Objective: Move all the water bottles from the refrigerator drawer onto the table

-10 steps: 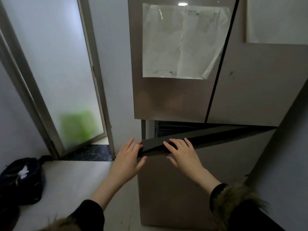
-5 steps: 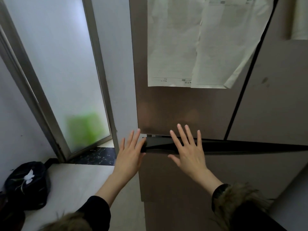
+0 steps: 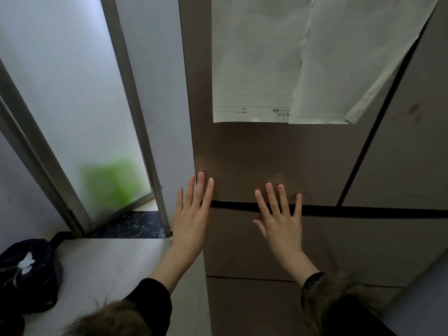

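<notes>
Since a second ago the brown flat-fronted refrigerator drawer [image 3: 278, 243], then pulled open at an angle, has been pushed flush, leaving only a thin dark seam across the middle of the frame. My left hand [image 3: 191, 214] and right hand [image 3: 281, 219] lie flat against its front, each grip spread with fingers straight and holding nothing. No water bottles or bench show anywhere, so I judge the moving either finished or out of sight; I cannot tell which.
</notes>
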A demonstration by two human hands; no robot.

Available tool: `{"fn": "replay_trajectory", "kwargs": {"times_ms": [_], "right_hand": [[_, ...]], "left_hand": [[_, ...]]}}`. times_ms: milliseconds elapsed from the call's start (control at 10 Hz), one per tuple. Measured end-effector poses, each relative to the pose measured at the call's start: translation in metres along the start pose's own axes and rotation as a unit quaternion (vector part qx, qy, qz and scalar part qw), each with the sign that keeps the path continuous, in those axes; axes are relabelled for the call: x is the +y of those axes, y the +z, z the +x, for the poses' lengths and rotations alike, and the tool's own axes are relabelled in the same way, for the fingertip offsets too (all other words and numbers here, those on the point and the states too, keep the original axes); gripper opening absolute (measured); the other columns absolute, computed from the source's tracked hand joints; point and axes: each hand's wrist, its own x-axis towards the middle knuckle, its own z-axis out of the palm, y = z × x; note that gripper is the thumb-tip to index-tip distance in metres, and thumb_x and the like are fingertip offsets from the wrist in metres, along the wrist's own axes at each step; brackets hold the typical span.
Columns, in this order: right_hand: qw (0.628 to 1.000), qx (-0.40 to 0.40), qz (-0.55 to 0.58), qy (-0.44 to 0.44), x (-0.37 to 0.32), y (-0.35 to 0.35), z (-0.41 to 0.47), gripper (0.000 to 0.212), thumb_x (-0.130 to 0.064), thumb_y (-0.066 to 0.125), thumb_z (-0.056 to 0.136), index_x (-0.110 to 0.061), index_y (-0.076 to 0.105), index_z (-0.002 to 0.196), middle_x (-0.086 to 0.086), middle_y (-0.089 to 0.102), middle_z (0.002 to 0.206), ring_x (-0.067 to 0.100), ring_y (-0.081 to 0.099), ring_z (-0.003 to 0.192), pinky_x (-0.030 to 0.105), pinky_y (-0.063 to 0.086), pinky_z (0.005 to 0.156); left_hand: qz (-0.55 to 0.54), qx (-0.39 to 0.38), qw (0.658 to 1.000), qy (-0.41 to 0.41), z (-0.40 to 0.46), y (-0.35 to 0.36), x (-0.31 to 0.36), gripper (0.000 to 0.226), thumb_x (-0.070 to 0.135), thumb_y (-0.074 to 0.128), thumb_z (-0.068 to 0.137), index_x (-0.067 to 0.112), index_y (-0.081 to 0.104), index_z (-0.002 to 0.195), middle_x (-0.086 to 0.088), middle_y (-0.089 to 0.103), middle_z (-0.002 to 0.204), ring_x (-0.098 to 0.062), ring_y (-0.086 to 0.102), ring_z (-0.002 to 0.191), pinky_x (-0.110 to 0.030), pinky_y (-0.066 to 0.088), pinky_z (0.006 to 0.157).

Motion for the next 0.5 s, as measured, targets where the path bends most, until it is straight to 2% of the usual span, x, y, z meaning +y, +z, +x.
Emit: {"fn": "replay_trajectory", "kwargs": {"times_ms": [100,200,300,400,500], "right_hand": [[1.000,0.007,0.002,-0.001,-0.001,-0.002,0.001,0.106,-0.046,0.074,0.071,-0.022,0.007,0.149,0.005,-0.012,0.158,0.026,-0.010,0.145,0.059,0.006,0.112],[1.000,-0.006,0.010,-0.004,0.000,-0.013,0.002,0.099,-0.043,0.076,0.070,-0.021,0.018,0.147,0.007,0.005,0.158,0.027,-0.001,0.146,0.060,0.013,0.111],[1.000,-0.014,0.020,-0.011,0.003,-0.030,0.002,0.086,-0.041,0.073,0.073,-0.020,0.029,0.144,0.008,0.025,0.152,0.029,0.020,0.141,0.061,0.025,0.108],[0.999,-0.014,0.022,-0.030,0.011,-0.046,0.007,0.073,-0.041,0.070,0.076,-0.019,0.040,0.139,0.009,0.039,0.147,0.028,0.036,0.136,0.060,0.028,0.107],[0.998,0.005,0.052,-0.031,0.020,-0.068,0.018,0.063,-0.040,0.067,0.079,-0.018,0.047,0.134,0.009,0.050,0.139,0.026,0.048,0.128,0.058,0.029,0.107]], "left_hand": [[0.006,0.012,1.000,-0.001,-0.002,0.003,0.000,0.114,0.015,0.079,0.070,0.017,-0.004,0.149,-0.007,-0.009,0.157,-0.029,0.004,0.144,-0.045,0.002,0.117],[0.026,0.029,0.999,0.000,-0.002,-0.001,0.000,0.111,0.008,0.078,0.068,0.017,0.003,0.149,-0.010,0.003,0.158,-0.031,0.009,0.143,-0.051,0.015,0.115],[0.026,0.037,0.999,0.014,-0.004,-0.015,0.000,0.099,0.009,0.077,0.065,0.015,0.020,0.146,-0.013,0.022,0.154,-0.038,0.020,0.141,-0.056,0.022,0.110],[0.027,0.058,0.997,0.033,-0.004,-0.029,0.000,0.088,0.012,0.075,0.068,0.015,0.028,0.142,-0.015,0.030,0.151,-0.038,0.026,0.138,-0.057,0.023,0.109],[-0.006,0.091,0.995,0.040,0.000,-0.049,0.005,0.078,0.014,0.073,0.072,0.015,0.032,0.138,-0.017,0.030,0.150,-0.036,0.024,0.139,-0.054,0.019,0.110]]}}
